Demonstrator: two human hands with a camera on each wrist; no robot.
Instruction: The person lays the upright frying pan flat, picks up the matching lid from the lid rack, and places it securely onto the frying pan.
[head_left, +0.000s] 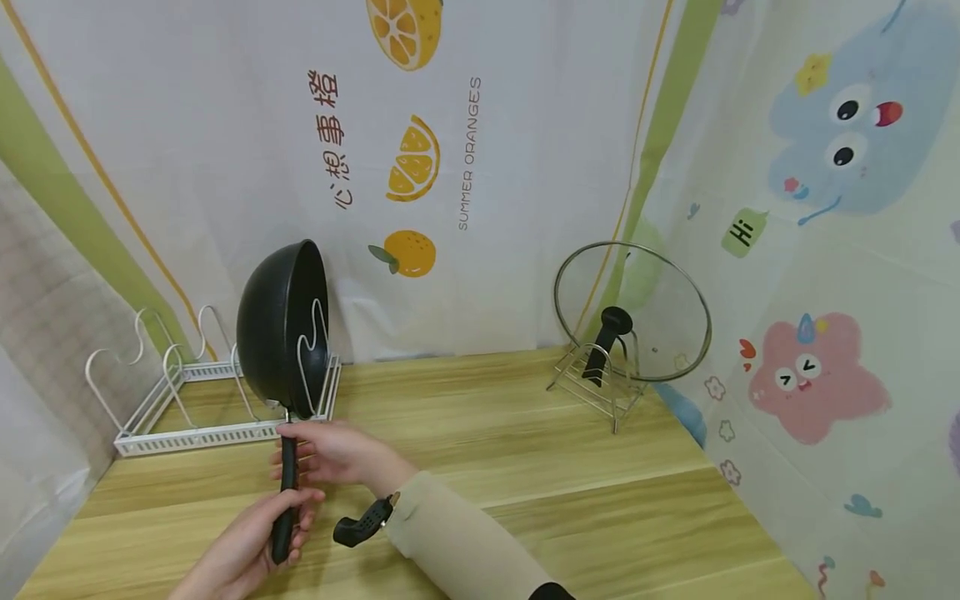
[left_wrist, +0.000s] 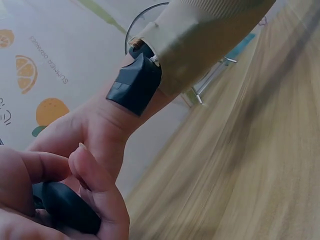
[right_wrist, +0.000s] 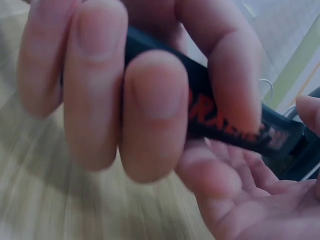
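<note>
A black wok (head_left: 277,325) stands on its side in a white wire rack (head_left: 198,437), its opening facing right and its handle pointing toward me. Low on the handle, my left hand (head_left: 258,529) has its fingers and thumb curled round the grip; in the right wrist view its fingertips (right_wrist: 155,95) lie over the handle (right_wrist: 225,120), which bears red lettering. Nearer the pan, my right hand (head_left: 341,454) holds the handle's upper end, thumb in front and fingers behind. In the right wrist view its palm (right_wrist: 270,210) shows below the handle.
A glass lid (head_left: 675,367) with a black knob (head_left: 617,320) leans upright in a small metal wire stand (head_left: 600,400) at the back right. White rack hoops (head_left: 176,383) rise left of the wok. Printed curtains (head_left: 510,292) stand behind and beside the wooden table (head_left: 600,508).
</note>
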